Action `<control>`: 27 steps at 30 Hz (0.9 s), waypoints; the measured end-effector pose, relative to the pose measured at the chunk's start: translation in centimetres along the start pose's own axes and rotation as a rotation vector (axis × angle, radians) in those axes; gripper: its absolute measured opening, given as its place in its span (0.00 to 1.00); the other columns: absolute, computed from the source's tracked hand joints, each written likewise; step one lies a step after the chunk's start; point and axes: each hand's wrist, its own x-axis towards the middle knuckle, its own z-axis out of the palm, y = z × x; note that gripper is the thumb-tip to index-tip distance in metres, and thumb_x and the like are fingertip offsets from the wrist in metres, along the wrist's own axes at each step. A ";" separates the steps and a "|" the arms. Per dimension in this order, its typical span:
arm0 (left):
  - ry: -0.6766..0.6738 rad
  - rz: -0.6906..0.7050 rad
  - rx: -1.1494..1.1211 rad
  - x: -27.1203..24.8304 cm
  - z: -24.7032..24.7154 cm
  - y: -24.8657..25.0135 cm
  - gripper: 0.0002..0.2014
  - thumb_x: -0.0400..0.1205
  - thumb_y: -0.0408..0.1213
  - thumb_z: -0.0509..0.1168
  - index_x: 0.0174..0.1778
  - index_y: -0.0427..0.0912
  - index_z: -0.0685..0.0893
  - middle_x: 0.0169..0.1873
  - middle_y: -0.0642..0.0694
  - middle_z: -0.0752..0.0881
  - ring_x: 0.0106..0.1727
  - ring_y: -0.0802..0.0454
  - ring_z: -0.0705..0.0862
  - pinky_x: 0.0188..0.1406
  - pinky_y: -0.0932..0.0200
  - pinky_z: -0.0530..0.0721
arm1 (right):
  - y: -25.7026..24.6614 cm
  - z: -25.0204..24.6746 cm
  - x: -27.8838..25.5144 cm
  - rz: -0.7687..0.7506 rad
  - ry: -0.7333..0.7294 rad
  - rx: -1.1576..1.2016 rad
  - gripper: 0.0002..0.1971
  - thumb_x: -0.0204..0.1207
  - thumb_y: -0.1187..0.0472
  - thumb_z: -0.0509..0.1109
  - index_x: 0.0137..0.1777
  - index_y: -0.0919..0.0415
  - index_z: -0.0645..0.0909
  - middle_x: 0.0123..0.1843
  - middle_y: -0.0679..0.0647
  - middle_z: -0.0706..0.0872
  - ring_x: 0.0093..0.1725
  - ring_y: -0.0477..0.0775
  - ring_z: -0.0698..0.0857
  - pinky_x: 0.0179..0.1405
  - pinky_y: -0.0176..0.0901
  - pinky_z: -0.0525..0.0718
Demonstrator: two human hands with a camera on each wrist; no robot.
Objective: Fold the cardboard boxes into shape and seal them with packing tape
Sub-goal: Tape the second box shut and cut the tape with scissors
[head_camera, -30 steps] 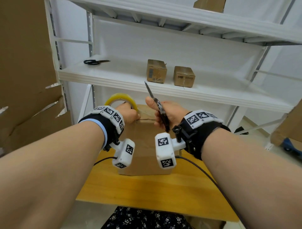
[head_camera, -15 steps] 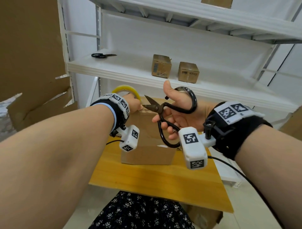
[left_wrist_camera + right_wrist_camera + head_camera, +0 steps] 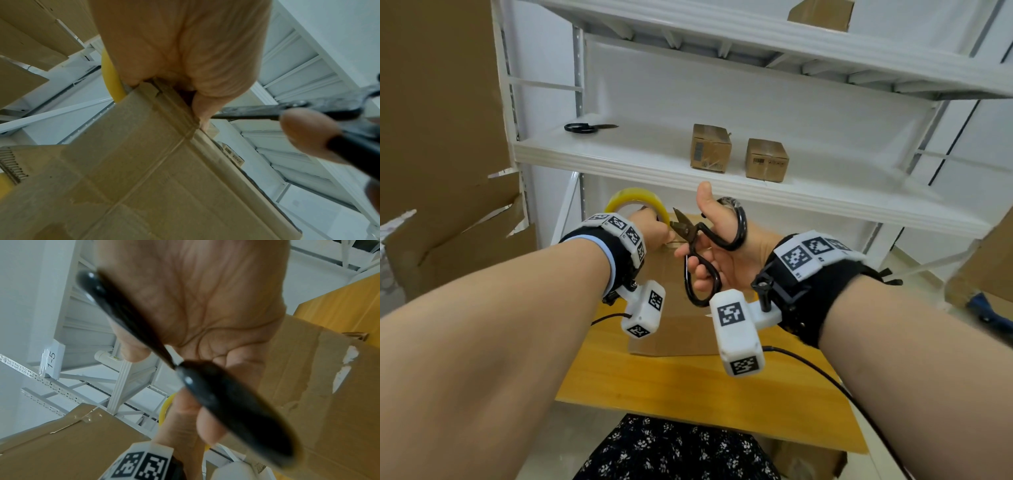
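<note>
A brown cardboard box [image 3: 674, 329] stands upright on the wooden table [image 3: 688, 387]. My left hand [image 3: 652, 231] grips the yellow packing tape roll [image 3: 635, 205] at the box's top edge; the left wrist view shows the hand [image 3: 185, 61], the roll [image 3: 111, 78] and the box [image 3: 144, 162] pressed together. My right hand [image 3: 717, 250] holds black scissors [image 3: 700, 246], thumb and fingers through the loops. Their blades stand open and point left, just short of my left hand. The right wrist view shows the palm [image 3: 195, 305] and the scissor handles [image 3: 226, 402].
Behind the table a white shelf [image 3: 654, 164] carries two small sealed boxes [image 3: 710, 147] [image 3: 767, 159] and a second pair of scissors [image 3: 589, 127]. Large cardboard sheets [image 3: 431, 137] lean at the left. Another box [image 3: 822, 13] sits on the upper shelf.
My right hand turned the scissors from blades-up and closed to pointing left with blades open, and brought them close to the tape at my left hand. The left hand stayed on the roll.
</note>
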 end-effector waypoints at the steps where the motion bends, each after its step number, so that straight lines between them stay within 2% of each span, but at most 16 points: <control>1: -0.001 0.001 0.001 0.0 0.0 -0.1 0.08 0.83 0.36 0.65 0.56 0.38 0.82 0.51 0.36 0.85 0.53 0.38 0.84 0.50 0.49 0.80 | 0.0 0.2 0.2 -0.003 0.007 0.000 0.49 0.65 0.15 0.49 0.49 0.65 0.77 0.27 0.55 0.75 0.23 0.51 0.77 0.24 0.41 0.85; 5: -0.008 0.005 -0.007 -0.1 -0.2 -0.3 0.07 0.82 0.36 0.65 0.53 0.38 0.82 0.50 0.37 0.86 0.51 0.39 0.84 0.52 0.47 0.83 | 0.1 0.5 1.0 -0.004 0.058 -0.034 0.51 0.63 0.13 0.48 0.50 0.66 0.79 0.28 0.53 0.75 0.22 0.50 0.76 0.28 0.41 0.79; 8: -0.009 -0.007 0.000 -0.2 -0.3 -0.4 0.08 0.83 0.36 0.64 0.56 0.38 0.81 0.50 0.38 0.85 0.52 0.40 0.84 0.50 0.49 0.81 | 0.1 0.7 1.1 -0.020 0.070 -0.004 0.50 0.66 0.15 0.48 0.51 0.67 0.78 0.27 0.52 0.73 0.20 0.48 0.73 0.21 0.38 0.78; 10: -0.013 -0.011 -0.006 0.0 -0.2 -0.5 0.09 0.83 0.38 0.65 0.57 0.39 0.80 0.51 0.39 0.85 0.53 0.41 0.84 0.52 0.49 0.82 | -0.1 0.8 0.9 -0.032 0.075 0.012 0.50 0.67 0.16 0.48 0.52 0.67 0.78 0.27 0.51 0.72 0.17 0.46 0.71 0.17 0.36 0.76; 13: -0.009 -0.018 -0.011 0.0 -0.1 -0.5 0.09 0.84 0.39 0.64 0.57 0.40 0.78 0.52 0.40 0.83 0.53 0.42 0.82 0.50 0.50 0.78 | -0.3 0.9 0.7 -0.039 0.071 0.025 0.48 0.67 0.16 0.49 0.48 0.66 0.78 0.25 0.50 0.72 0.15 0.44 0.70 0.15 0.34 0.75; 18: -0.025 -0.026 -0.020 -0.2 -0.2 -0.5 0.08 0.84 0.38 0.65 0.56 0.41 0.77 0.50 0.40 0.82 0.53 0.41 0.81 0.52 0.49 0.77 | -0.4 1.3 1.0 -0.058 0.057 0.033 0.48 0.67 0.16 0.49 0.50 0.66 0.77 0.26 0.51 0.72 0.17 0.45 0.71 0.20 0.39 0.79; 20: -0.045 -0.042 -0.039 -0.2 -0.2 -0.4 0.06 0.83 0.36 0.64 0.54 0.41 0.77 0.46 0.42 0.81 0.50 0.43 0.80 0.50 0.50 0.75 | -0.4 1.5 1.2 -0.063 0.047 0.048 0.47 0.67 0.16 0.49 0.49 0.65 0.76 0.26 0.51 0.72 0.19 0.46 0.71 0.21 0.40 0.81; 22: -0.049 -0.047 -0.057 -0.3 -0.2 -0.4 0.05 0.83 0.32 0.63 0.53 0.41 0.78 0.47 0.41 0.82 0.51 0.43 0.80 0.50 0.49 0.76 | -0.4 1.5 1.3 -0.071 0.041 0.060 0.47 0.67 0.16 0.49 0.46 0.65 0.76 0.26 0.51 0.72 0.19 0.47 0.71 0.22 0.41 0.82; 25: -0.046 -0.056 -0.094 -0.3 -0.1 -0.5 0.07 0.82 0.29 0.60 0.53 0.39 0.80 0.50 0.38 0.84 0.53 0.41 0.82 0.53 0.47 0.79 | -0.5 1.7 1.6 -0.071 0.039 0.087 0.47 0.67 0.16 0.50 0.46 0.65 0.77 0.26 0.51 0.71 0.18 0.47 0.71 0.21 0.40 0.81; 27: -0.047 -0.061 -0.109 -0.4 -0.2 -0.5 0.06 0.82 0.29 0.60 0.51 0.39 0.79 0.48 0.39 0.83 0.52 0.42 0.81 0.51 0.48 0.78 | -0.6 1.9 1.7 -0.061 0.053 0.090 0.45 0.67 0.16 0.50 0.44 0.65 0.77 0.25 0.50 0.71 0.16 0.46 0.70 0.18 0.38 0.79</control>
